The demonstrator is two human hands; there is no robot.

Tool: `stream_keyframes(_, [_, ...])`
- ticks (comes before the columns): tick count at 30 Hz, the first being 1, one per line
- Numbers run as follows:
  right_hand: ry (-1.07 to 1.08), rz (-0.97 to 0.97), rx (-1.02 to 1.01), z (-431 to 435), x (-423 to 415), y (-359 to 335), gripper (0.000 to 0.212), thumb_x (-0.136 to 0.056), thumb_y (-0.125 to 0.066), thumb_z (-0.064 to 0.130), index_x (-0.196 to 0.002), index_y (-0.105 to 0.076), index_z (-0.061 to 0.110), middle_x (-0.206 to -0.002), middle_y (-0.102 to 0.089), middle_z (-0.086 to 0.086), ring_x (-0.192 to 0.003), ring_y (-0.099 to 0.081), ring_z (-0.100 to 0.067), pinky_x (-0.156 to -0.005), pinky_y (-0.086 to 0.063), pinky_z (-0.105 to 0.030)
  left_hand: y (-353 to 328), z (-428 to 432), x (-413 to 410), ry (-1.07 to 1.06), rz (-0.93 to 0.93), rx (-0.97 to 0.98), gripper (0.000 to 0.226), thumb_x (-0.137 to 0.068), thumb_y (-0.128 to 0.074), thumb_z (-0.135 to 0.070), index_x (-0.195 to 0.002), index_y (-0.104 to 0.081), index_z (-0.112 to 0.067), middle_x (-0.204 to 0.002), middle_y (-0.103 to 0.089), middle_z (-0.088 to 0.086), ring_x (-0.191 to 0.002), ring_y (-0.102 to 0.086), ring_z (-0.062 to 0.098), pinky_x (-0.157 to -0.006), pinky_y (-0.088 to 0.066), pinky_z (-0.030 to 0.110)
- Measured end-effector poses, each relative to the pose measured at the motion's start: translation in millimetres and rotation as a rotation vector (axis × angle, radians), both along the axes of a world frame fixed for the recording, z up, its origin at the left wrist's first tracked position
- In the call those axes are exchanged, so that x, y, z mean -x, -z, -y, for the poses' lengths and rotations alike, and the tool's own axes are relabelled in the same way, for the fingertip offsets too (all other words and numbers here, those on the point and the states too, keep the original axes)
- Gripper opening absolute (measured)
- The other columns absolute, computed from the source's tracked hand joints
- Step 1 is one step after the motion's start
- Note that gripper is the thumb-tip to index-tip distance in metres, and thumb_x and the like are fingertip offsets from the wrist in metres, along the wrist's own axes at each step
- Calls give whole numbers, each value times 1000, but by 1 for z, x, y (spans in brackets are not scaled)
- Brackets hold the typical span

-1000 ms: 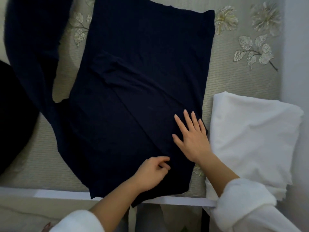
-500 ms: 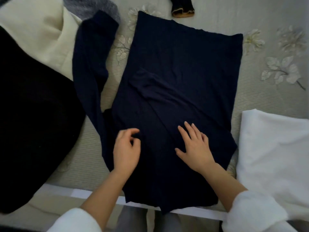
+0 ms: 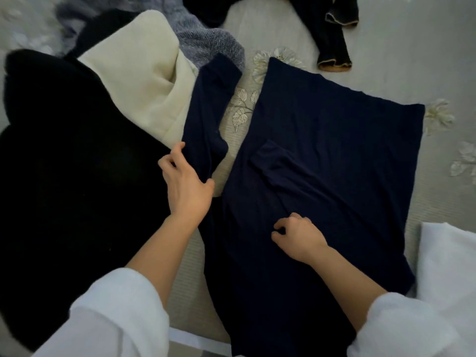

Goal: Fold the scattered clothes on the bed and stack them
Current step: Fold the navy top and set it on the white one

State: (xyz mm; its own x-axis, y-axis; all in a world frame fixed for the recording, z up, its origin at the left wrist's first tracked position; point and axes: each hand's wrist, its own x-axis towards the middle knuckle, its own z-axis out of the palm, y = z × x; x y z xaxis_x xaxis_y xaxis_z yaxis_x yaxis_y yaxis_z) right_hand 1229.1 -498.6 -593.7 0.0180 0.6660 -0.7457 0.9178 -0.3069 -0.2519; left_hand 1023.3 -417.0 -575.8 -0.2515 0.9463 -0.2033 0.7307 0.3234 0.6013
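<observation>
Sleeve-folding stage, I'd say: the navy top (image 3: 334, 155) lies flat on the bed (image 3: 401, 52) right in front of the person. One arm of it looks tucked across the body already, and the other sleeve (image 3: 208, 119) sticks out to the upper left, alongside the cream garment (image 3: 144, 81). The left hand (image 3: 186, 186) sits on the lower part of that sleeve with its grip apart, fingers spread and thumb out, nothing closed yet. The right hand (image 3: 296, 235) has its fingers curled down into the cloth low on the body, and I can't tell if that grip has pinched fabric or is just pressing. My guess for the next move is to close on the sleeve and swing it over the body while the right hand pins things so they don't drag. No basket or bin shows, so everything is loose on the bed: black garment (image 3: 64, 163) far left, grey knit (image 3: 206, 45) behind, dark piece with tan cuffs (image 3: 332, 39) up top, and white folded piece (image 3: 448, 266) at right, probably the stack.
</observation>
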Motion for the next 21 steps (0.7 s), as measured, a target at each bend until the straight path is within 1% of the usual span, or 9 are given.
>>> stream_keyframes(2, [178, -131, -18, -27, 6, -8, 34, -94, -54, 29, -125, -61, 17, -119, -62, -2, -106, -58, -19, -88, -49, -29, 4, 3, 3, 85, -233, -34, 82, -70, -79, -21, -135, -29, -15, -131, -30, 17, -113, -39, 34, -86, -43, 42])
stream_keyframes(4, [367, -287, -128, -61, 22, -16, 22, -92, -55, 23, -110, -68, 17, -101, -67, 4, -94, -62, -14, -82, -49, -26, 5, 8, 8, 186, -343, -46, 67, -71, -77, -27, -124, -38, -14, -122, -37, 14, -105, -45, 33, -77, -44, 44])
stream_keyframes(8, [640, -569, -363, -130, 72, -29, 17, -90, -58, 24, -82, -70, 14, -78, -67, 3, -78, -62, -14, -78, -52, -36, 6, 14, 21, 216, -107, 86, 30, -85, -62, -19, -113, -51, -17, -101, -55, 2, -85, -58, 23, -65, -42, 32])
stream_keyframes(10, [712, -695, -269, -156, 102, -30, 23, -88, -63, 33, -95, -69, 12, -85, -67, 0, -85, -63, -14, -81, -55, -37, 2, 16, 28, 170, 59, 65, 21, -81, -65, -15, -101, -59, -19, -83, -56, -2, -71, -55, 15, -61, -42, 27])
stream_keyframes(12, [750, -726, -146, -173, 127, -29, 56, -80, -70, 45, -119, -60, 6, -111, -66, -6, -104, -62, -20, -91, -54, -41, -5, 16, 33, 134, 259, 92, 11, -77, -66, -10, -82, -61, -18, -67, -53, -3, -58, -47, 9, -57, -38, 23])
stream_keyframes(14, [844, -715, -130, -183, 144, -26, 83, -73, -77, 43, -137, -43, 1, -131, -55, -10, -118, -55, -25, -100, -48, -43, -14, 20, 36, 169, 435, 119, 6, -76, -60, -9, -72, -57, -13, -60, -46, 0, -55, -41, 10, -56, -36, 27])
stream_keyframes(16, [1031, -774, -124, -192, 146, -24, 84, -68, -81, 27, -136, -40, 1, -129, -56, -12, -115, -56, -28, -98, -48, -44, -22, 26, 35, 195, 548, 86, 5, -76, -48, -11, -75, -53, -12, -62, -49, 7, -56, -44, 20, -55, -38, 34])
stream_keyframes(18, [1212, -892, -39, -203, 137, -26, 81, -53, -82, 19, -127, -52, 3, -117, -65, -14, -104, -63, -31, -91, -53, -46, -23, 35, 31, 182, 538, 13, 12, -82, -42, -14, -88, -50, -19, -68, -56, 10, -59, -51, 23, -55, -41, 37])
stream_keyframes(21, [1290, -996, -15, -216, 113, -38, 64, -55, -78, 16, -116, -65, 3, -97, -71, -12, -86, -69, -31, -73, -58, -40, -16, 44, 20, 249, 379, -81, 12, -91, -52, -27, -98, -42, -29, -58, -46, -4, -53, -47, 13, -49, -36, 22])
